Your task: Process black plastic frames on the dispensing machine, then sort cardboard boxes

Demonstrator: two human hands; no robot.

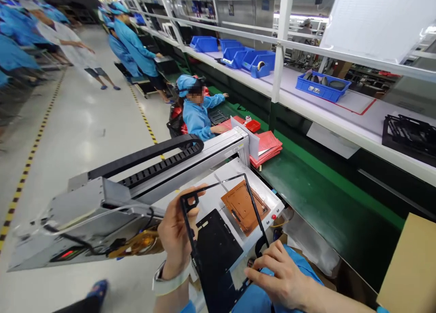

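A thin black rectangular frame is held up, tilted, above a white machine bed. My left hand wears a pale wristband and is closed round the frame's left side. At its lower right side, my right hand has its fingers bent together against the frame's edge. Through the frame, an orange-brown plate shows on the bed. Nearer to me is a black panel, partly behind the frame; whether it touches the frame I cannot tell.
A machine arm with a cable chain spans the left. Green conveyor runs along the right, with red packets on it. A person in blue sits beyond. Blue bins stand on the shelf. A cardboard piece is lower right.
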